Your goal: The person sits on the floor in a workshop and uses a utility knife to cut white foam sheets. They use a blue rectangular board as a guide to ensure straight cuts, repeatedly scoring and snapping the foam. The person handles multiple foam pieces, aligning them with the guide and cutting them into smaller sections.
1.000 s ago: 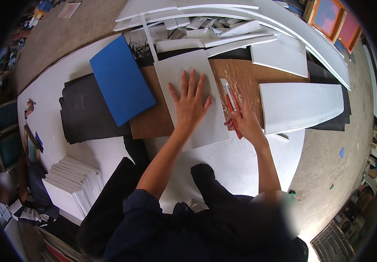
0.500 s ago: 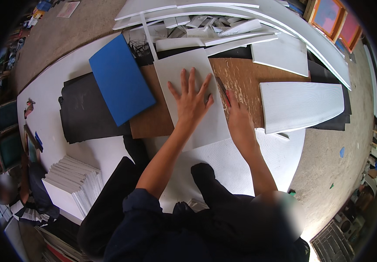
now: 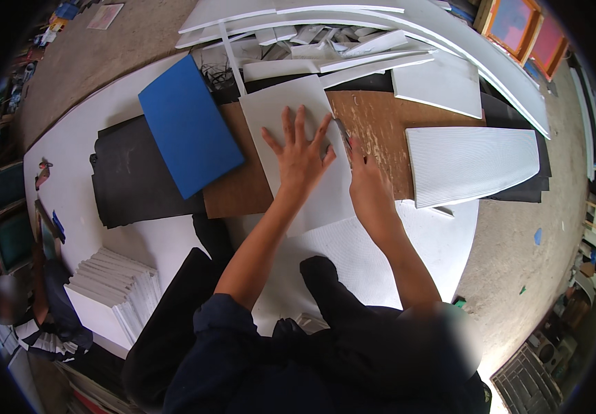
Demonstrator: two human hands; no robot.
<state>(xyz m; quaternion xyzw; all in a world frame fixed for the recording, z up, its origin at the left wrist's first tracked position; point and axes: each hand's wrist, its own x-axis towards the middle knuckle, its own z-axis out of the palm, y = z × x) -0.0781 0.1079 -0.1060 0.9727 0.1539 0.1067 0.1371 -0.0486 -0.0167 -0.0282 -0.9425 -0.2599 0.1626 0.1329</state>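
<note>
My left hand [image 3: 301, 162] lies flat on a white rectangular board [image 3: 320, 201], fingers spread and pressing down. In my right hand [image 3: 372, 193] is a utility knife [image 3: 344, 136], its dark narrow end pointing away from me. The knife runs along the white board's right edge, close against it; whether the blade is in the material I cannot tell. Under the white board lies a worn brown board [image 3: 380, 121], its surface scratched pale. A blue panel [image 3: 191, 127] rests left of my left hand.
A ribbed white panel [image 3: 474, 165] lies to the right. White offcuts [image 3: 311, 50] and long curved strips [image 3: 443, 38] are heaped at the far side. Black sheets [image 3: 125, 172] sit under the blue panel. At the near left stands a stack of white boards [image 3: 115, 279], with another person [image 3: 63, 297] beyond.
My right hand has shifted left and slightly nearer, bringing the knife from over the brown board to the white board's edge. My left hand stays put on the board.
</note>
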